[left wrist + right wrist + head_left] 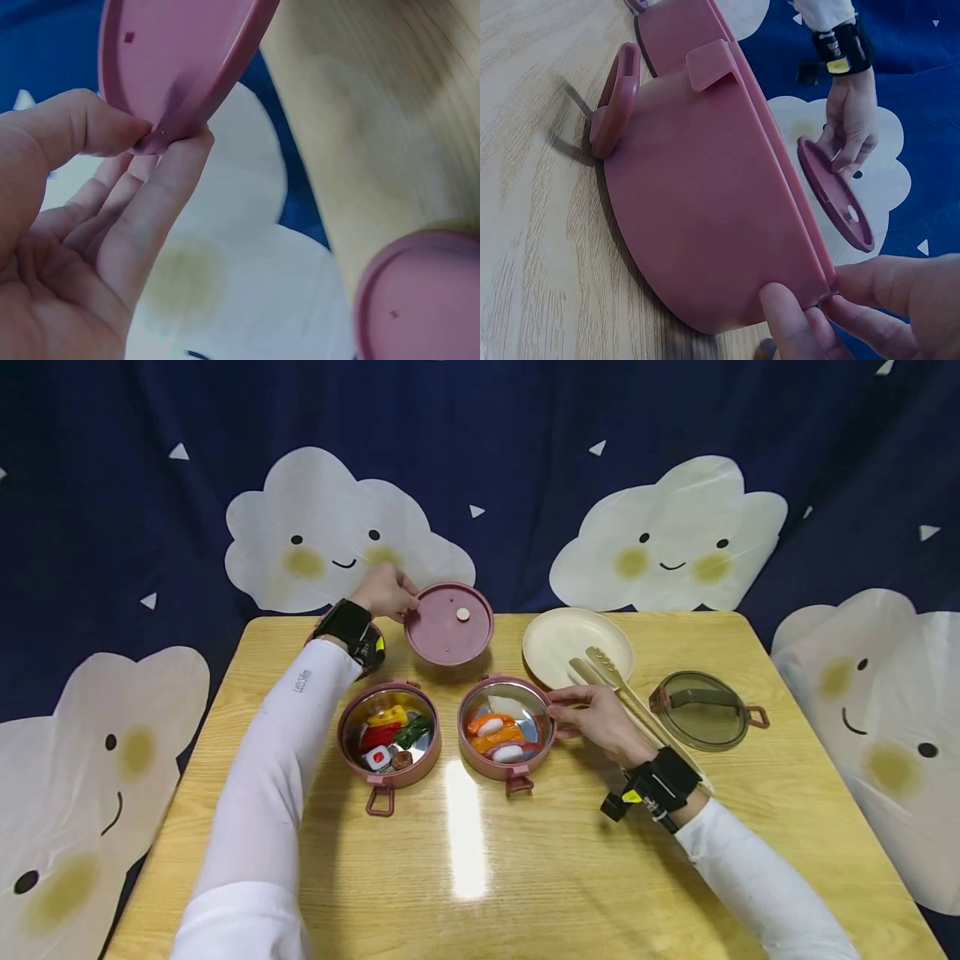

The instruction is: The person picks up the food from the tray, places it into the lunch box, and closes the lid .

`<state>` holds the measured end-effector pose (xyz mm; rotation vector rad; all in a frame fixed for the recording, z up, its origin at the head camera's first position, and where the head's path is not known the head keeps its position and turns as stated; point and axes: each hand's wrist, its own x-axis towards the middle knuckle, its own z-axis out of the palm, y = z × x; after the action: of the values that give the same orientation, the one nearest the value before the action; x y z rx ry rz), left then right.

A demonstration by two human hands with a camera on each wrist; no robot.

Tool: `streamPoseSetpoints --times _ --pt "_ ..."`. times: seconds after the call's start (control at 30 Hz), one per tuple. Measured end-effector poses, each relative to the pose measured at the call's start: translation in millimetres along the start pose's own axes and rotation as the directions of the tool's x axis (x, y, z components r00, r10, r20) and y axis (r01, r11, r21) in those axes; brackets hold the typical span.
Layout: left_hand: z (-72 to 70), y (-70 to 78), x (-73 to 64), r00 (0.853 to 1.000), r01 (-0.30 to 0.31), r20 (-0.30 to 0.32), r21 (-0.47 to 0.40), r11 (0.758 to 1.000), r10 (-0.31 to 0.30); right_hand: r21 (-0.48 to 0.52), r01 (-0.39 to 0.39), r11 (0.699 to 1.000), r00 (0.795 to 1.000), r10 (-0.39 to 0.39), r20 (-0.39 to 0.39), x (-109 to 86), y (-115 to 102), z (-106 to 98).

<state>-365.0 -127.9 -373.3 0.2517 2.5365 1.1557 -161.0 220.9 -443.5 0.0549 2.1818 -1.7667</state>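
Note:
My left hand [385, 592] pinches the edge of a round pink lid [442, 639] between thumb and fingers, holding it tilted above the back of the table. A small pale knob or plug sits on the lid's face. With thumb and fingertips, my right hand [600, 722] grips the right rim of a pink pot [682, 187], which stands on the table. Inside that pot lie orange toy food pieces [492, 737] and some white ones. Left of it stands a second pink pot [412, 774] with red, yellow and green toy vegetables and a toy sushi roll [377, 757].
Another round pink piece [431, 300] lies at the back left, partly hidden by my left wrist. A cream plate [551, 643] stands at the back right, with beige tongs [648, 714] leaning across it. Farther right lies a see-through lid [708, 731] with a pink handle.

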Motion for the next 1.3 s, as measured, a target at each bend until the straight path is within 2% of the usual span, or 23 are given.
streamPoseSetpoints --times 0.17,0.4,0.5,0.63,0.83,1.03,1.13,1.3 --pt "-7.2 15.7 -25.0 0.998 -0.047 -0.051 -0.006 0.999 0.047 -0.004 0.001 1.0 1.0 -0.001 -0.002 0.2 0.6 0.1" --pt "-4.7 31.7 -61.5 0.993 -0.087 -0.074 0.016 0.996 0.088 0.002 -0.002 1.0 1.0 0.002 -0.001 0.2 0.6 -1.0" --pt "1.4 37.2 -77.5 0.991 -0.122 -0.052 0.03 0.992 0.124 0.004 -0.003 1.0 1.0 0.003 -0.002 0.3 0.6 -1.4" --pt "15.1 42.4 -97.9 0.99 -0.141 -0.007 0.014 0.99 0.141 0.012 -0.002 1.0 1.0 0.002 -0.001 0.0 1.5 -0.8" --pt "40.5 41.6 -121.8 0.984 -0.167 0.071 0.04 0.985 0.164 0.005 0.001 1.0 1.0 -0.001 -0.001 -0.4 3.1 0.4" --pt "61.3 40.9 -128.1 0.982 -0.131 0.137 0.001 0.991 0.129 0.005 0.009 1.0 1.0 -0.009 -0.001 0.7 3.6 -0.2" --pt "69.7 39.6 -125.1 0.98 -0.142 0.14 -0.019 0.99 0.143 0.011 0.014 1.0 1.0 -0.014 -0.003 1.3 3.7 0.0" --pt "82.0 36.8 -119.2 0.979 -0.162 0.125 -0.006 0.987 0.161 0.015 0.011 1.0 1.0 -0.011 -0.002 2.1 3.1 1.1"
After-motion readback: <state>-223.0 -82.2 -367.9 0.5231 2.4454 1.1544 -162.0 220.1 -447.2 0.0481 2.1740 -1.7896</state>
